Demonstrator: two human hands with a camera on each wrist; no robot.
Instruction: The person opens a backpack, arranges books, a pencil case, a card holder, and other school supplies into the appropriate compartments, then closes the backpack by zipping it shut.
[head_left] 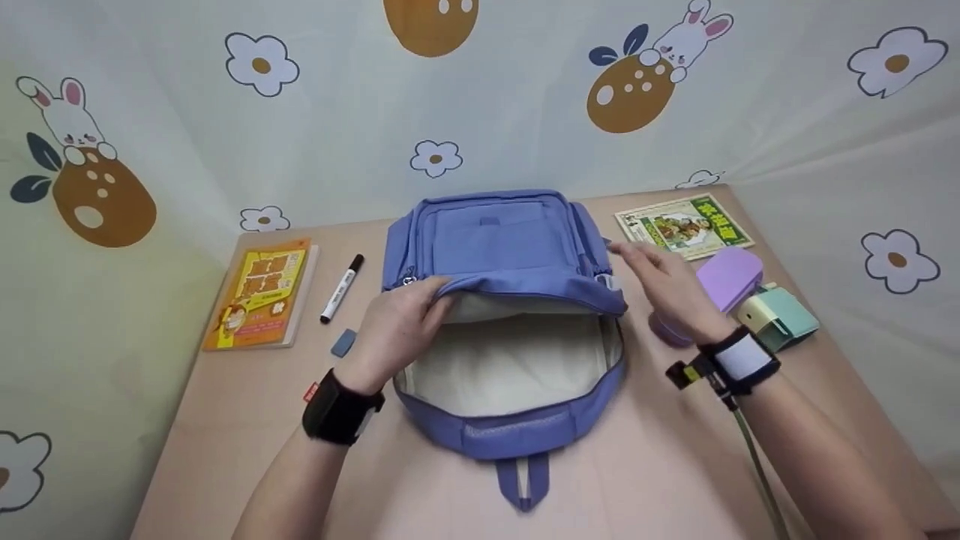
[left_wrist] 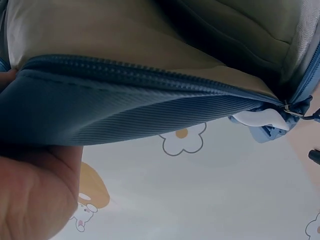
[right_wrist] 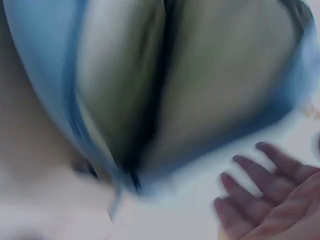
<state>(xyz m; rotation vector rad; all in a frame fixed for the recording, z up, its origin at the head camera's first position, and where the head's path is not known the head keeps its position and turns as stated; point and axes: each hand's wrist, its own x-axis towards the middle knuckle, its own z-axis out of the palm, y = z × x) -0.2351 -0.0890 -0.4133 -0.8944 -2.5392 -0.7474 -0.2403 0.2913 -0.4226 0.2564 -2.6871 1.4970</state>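
A blue backpack lies in the middle of the table, its main compartment unzipped and its cream lining showing. My left hand grips the edge of the front panel and holds it up from the opening. In the left wrist view, the thumb side of that hand presses under the zippered edge. Beside the pack's right side is my right hand, apart from the fabric. Its fingers are spread and loosely bent in the right wrist view, with nothing in them; that view is blurred.
An orange-covered book, a marker and a blue eraser lie to the left. On the right are a green-and-white booklet, a purple case and a mint-and-cream box-shaped object. A patterned curtain hangs behind the table.
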